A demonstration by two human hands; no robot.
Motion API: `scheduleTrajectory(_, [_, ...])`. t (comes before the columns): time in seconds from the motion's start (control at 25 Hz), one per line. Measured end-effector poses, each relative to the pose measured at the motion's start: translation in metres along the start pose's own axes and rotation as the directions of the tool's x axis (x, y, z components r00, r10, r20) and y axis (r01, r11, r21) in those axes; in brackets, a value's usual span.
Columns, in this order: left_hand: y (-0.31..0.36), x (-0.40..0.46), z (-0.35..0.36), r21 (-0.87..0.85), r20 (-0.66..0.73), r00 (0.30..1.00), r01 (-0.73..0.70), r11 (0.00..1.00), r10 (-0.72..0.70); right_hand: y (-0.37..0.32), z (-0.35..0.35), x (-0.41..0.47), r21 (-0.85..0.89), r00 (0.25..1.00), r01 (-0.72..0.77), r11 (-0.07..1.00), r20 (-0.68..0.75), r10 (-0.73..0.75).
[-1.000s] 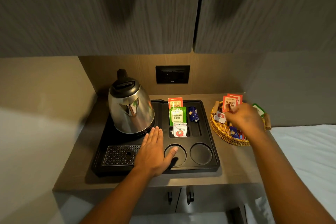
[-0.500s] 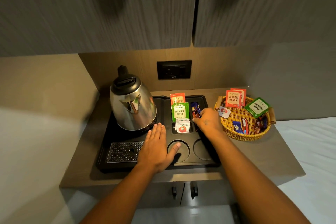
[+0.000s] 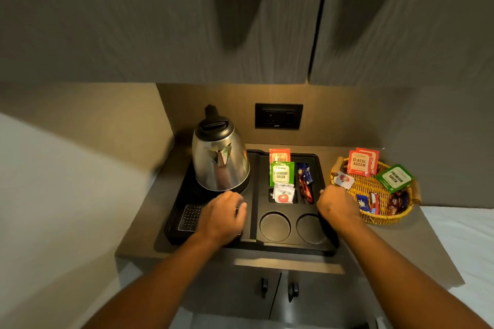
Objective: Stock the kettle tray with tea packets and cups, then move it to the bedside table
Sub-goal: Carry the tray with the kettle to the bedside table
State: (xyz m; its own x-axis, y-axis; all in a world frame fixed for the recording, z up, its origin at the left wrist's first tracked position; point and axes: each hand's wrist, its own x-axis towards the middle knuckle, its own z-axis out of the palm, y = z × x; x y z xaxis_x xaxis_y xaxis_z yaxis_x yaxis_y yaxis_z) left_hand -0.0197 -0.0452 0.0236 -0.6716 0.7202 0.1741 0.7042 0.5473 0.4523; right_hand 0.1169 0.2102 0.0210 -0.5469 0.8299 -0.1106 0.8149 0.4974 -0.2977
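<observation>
Left hand (image 3: 223,218): loosely curled, palm down on the black plastic kettle tray (image 3: 254,244) just in front of the kettle base, holding nothing that shows. Right hand (image 3: 337,204): knuckles up at the tray's right rim, fingers folded under; whether it grips the rim or a packet cannot be told. The hands are apart, one at each side of the two round cup wells (image 3: 275,226), both empty; no cups in view. Tray: flat on the brown bench (image 3: 417,243), under the wall cabinets. On it, a polished steel kettle with black lid (image 3: 220,160) at the left; in the rear compartments, upright orange and green tea packets (image 3: 281,172), a small white sachet with a red fruit mark (image 3: 284,193), and slim blue and red sticks (image 3: 305,181). Beside the tray, right: round woven wicker basket (image 3: 374,196) with further packets and wrapped sweets. Judgement: packets largely stocked, cups outstanding. Hazards: lifting the tray now would carry it off without cups; an uneven lift could let the heavy kettle slide and the upright packets topple; the right forearm could knock the nearby basket.
</observation>
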Motion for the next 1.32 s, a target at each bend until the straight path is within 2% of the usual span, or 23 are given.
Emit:
scheduleTrajectory(0.08, [-0.035, 0.003, -0.025, 0.046, -0.136, 0.987, 0.095, 0.994, -0.088, -0.002, 0.000, 0.002, -0.036, 0.999, 0.023, 0.999, 0.033, -0.021])
scheduleTrajectory(0.16, [-0.068, 0.014, -0.051, 0.085, -0.174, 0.947, 0.288, 0.954, -0.271, -0.006, 0.000, 0.004, -0.089, 0.998, 0.043, 0.995, 0.049, -0.039])
scheduleTrajectory(0.24, [-0.088, 0.028, -0.065, 0.167, -0.128, 0.890, 0.455, 0.875, -0.438, -0.006, 0.000, 0.006, -0.122, 0.997, 0.055, 0.991, 0.068, -0.047])
scheduleTrajectory(0.32, [-0.093, 0.039, -0.063, 0.297, -0.012, 0.858, 0.494, 0.817, -0.514, -0.005, 0.004, 0.010, -0.161, 0.995, 0.068, 0.985, 0.085, -0.055])
scheduleTrajectory(0.4, [-0.093, 0.045, -0.057, 0.402, 0.053, 0.863, 0.443, 0.801, -0.503, -0.005, 0.006, 0.012, -0.167, 0.994, 0.072, 0.983, 0.089, -0.058])
scheduleTrajectory(0.56, [-0.103, 0.049, -0.048, 0.494, 0.050, 0.896, 0.362, 0.791, -0.441, -0.002, 0.011, 0.015, -0.112, 0.999, 0.035, 0.993, 0.023, -0.033])
scheduleTrajectory(0.72, [-0.110, 0.048, -0.043, 0.416, 0.043, 0.896, 0.386, 0.824, -0.441, -0.003, 0.014, 0.015, -0.137, 0.998, 0.057, 0.989, 0.013, -0.056])
scheduleTrajectory(0.96, [-0.108, 0.041, -0.052, 0.254, 0.015, 0.840, 0.522, 0.814, -0.543, -0.013, -0.001, -0.001, -0.193, 0.998, 0.046, 0.980, 0.044, -0.038])
scheduleTrajectory(1.16, [-0.105, 0.041, -0.074, 0.286, -0.043, 0.855, 0.505, 0.814, -0.516, -0.028, -0.023, -0.005, -0.174, 0.998, 0.064, 0.983, -0.005, -0.066])
scheduleTrajectory(1.32, [-0.093, 0.054, -0.110, 0.372, -0.013, 0.885, 0.437, 0.819, -0.466, -0.032, -0.038, -0.018, -0.143, 0.996, 0.058, 0.988, -0.062, -0.067])
